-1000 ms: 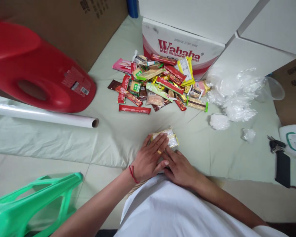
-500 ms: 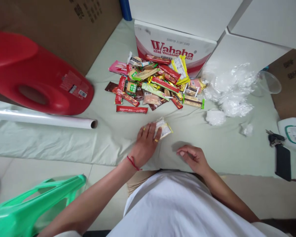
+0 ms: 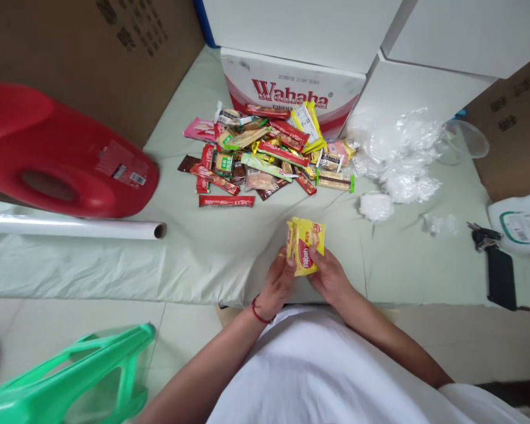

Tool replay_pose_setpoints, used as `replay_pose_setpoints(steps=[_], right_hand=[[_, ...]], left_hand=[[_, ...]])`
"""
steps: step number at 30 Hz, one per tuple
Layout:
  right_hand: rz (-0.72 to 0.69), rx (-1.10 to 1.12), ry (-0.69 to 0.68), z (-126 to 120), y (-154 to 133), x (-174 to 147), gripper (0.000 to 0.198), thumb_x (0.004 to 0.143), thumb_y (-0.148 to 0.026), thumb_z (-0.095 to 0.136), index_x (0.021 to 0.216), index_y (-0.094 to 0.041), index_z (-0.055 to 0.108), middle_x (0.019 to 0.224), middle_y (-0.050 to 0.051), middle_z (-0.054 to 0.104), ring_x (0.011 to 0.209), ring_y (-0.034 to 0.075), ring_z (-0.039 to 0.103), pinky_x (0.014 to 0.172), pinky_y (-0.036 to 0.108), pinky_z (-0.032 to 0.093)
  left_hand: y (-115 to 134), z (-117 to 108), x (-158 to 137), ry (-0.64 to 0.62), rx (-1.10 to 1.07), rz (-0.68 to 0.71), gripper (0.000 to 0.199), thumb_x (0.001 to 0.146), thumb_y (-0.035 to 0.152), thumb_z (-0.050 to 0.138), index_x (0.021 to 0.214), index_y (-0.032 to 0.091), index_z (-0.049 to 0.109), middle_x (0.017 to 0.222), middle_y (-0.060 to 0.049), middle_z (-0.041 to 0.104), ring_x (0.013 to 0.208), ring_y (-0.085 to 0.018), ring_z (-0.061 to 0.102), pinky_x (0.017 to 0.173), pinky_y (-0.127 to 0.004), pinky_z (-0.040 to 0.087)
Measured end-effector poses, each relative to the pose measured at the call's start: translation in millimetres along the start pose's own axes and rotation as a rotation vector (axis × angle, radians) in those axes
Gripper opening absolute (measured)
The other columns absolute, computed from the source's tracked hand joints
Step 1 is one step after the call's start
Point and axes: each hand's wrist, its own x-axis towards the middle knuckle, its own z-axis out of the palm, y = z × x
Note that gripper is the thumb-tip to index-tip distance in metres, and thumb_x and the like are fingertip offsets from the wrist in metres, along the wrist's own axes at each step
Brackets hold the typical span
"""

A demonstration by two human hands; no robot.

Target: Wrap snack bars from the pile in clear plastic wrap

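Observation:
Near the front edge of the cloth, yellow wafer packets (image 3: 311,235) with red "nabati" lettering are held upright between both hands; at least two seem stacked together. My left hand (image 3: 280,280), with a red cord at its wrist, is closed on their left side. On the right side, my right hand (image 3: 331,280) grips the packets with its thumb across the front. Farther back lies a heap of wrapped snacks (image 3: 269,156) in red, green, brown and yellow wrappers. One red snack bar (image 3: 227,201) lies at the heap's near side.
A white Wahaha box (image 3: 291,76) stands behind the heap. Crumpled clear plastic (image 3: 401,153) lies to the right, with a white jug (image 3: 523,221) and keys with a black case (image 3: 501,277). Leftward are a red jug (image 3: 70,159), a film roll (image 3: 70,227) and a green stool (image 3: 79,365).
The packets beneath my left hand have been lifted off the cloth and now show their yellow fronts. My right hand has moved in and taken hold of them too.

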Motion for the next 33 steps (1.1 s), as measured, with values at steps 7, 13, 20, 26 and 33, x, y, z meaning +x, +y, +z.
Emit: replay_pose_setpoints(steps=[7, 13, 20, 26, 33], right_hand=[[-0.083, 0.112, 0.043, -15, -4, -3, 0.051, 0.076, -0.054, 0.091, 0.113, -0.026, 0.072, 0.102, 0.003, 0.077, 0.104, 0.027, 0.07, 0.089, 0.037, 0.056], [-0.085, 0.169, 0.138, -31, -6, -12, 0.047, 0.075, -0.048, 0.092, 0.112, -0.027, 0.074, 0.114, 0.004, 0.078, 0.108, 0.026, 0.071, 0.092, 0.036, 0.057], [-0.554, -0.058, 0.624, -133, -111, -30, 0.042, 0.072, -0.032, 0.094, 0.108, -0.025, 0.076, 0.121, 0.005, 0.077, 0.108, 0.022, 0.072, 0.099, 0.039, 0.059], [-0.816, -0.172, 1.145, -285, -249, -28, 0.028, 0.085, -0.004, 0.067, 0.109, -0.018, 0.067, 0.107, 0.007, 0.074, 0.087, 0.019, 0.074, 0.083, 0.045, 0.06], [-0.642, -0.798, 1.304, -363, -330, 61, 0.028, 0.092, -0.005, 0.068, 0.118, -0.008, 0.059, 0.112, 0.015, 0.074, 0.08, 0.013, 0.067, 0.077, 0.037, 0.057]], left_hand=[[13, 8, 16, -0.051, -0.405, -0.314, 0.051, 0.082, 0.053, 0.084, 0.118, 0.021, 0.067, 0.117, -0.009, 0.076, 0.11, -0.027, 0.07, 0.098, -0.039, 0.054], [10, 39, 24, -0.046, -0.194, -0.28, 0.05, 0.089, 0.061, 0.074, 0.118, 0.022, 0.064, 0.115, -0.008, 0.073, 0.107, -0.025, 0.069, 0.096, -0.04, 0.054], [-6, 2, 22, 0.075, 0.459, -0.009, 0.026, 0.095, 0.043, 0.06, 0.109, 0.022, 0.064, 0.115, -0.008, 0.068, 0.104, -0.022, 0.068, 0.091, -0.038, 0.055], [-7, -72, 4, 0.314, 0.904, 0.21, 0.022, 0.089, 0.046, 0.065, 0.102, 0.028, 0.065, 0.109, -0.007, 0.073, 0.107, -0.031, 0.069, 0.095, -0.051, 0.057], [-17, -85, -10, 0.207, 1.037, 0.331, 0.011, 0.087, 0.043, 0.063, 0.094, 0.036, 0.067, 0.096, -0.006, 0.076, 0.092, -0.036, 0.072, 0.087, -0.057, 0.057]])
